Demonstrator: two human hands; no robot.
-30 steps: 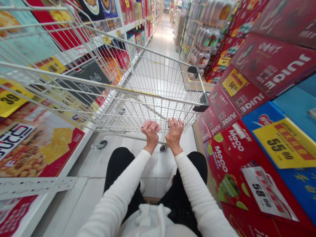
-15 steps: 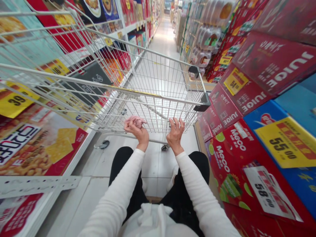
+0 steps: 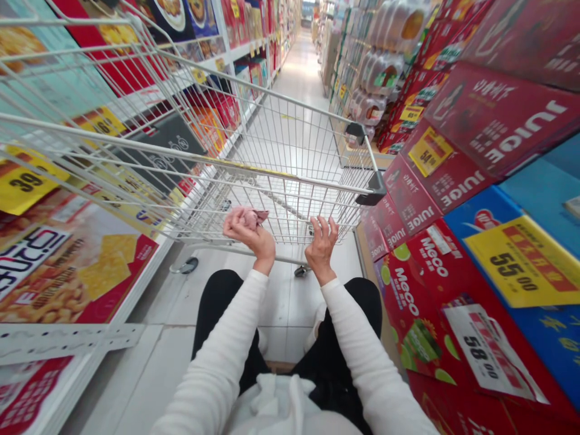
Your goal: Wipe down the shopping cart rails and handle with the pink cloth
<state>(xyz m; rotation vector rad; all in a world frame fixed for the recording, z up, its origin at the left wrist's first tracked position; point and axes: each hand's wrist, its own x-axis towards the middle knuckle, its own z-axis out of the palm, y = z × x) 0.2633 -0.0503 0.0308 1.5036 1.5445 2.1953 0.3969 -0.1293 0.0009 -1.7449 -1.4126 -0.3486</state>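
A wire shopping cart (image 3: 281, 174) stands sideways before my knees, with dark plastic corners at its right end. In my left hand (image 3: 259, 240) is a crumpled pink cloth (image 3: 252, 217), bunched in the fingers against the lower wires of the cart's side. To the right, my right hand (image 3: 321, 246) has its fingers hooked on the lower wires of the same side. Some fingertips are hidden among the wires. Both forearms reach forward in white sleeves.
Stacked red juice cartons (image 3: 502, 121) and red Meco boxes (image 3: 426, 302) with price tags rise close on the right. At left, a white shelf (image 3: 113, 338) holds snack boxes. A tiled aisle (image 3: 301, 66) runs ahead. A cart wheel (image 3: 190, 264) sits near the shelf.
My left hand has turned and shifted slightly left with the pink cloth, showing more of it. My right hand stays on the wires. The cart has hardly moved.
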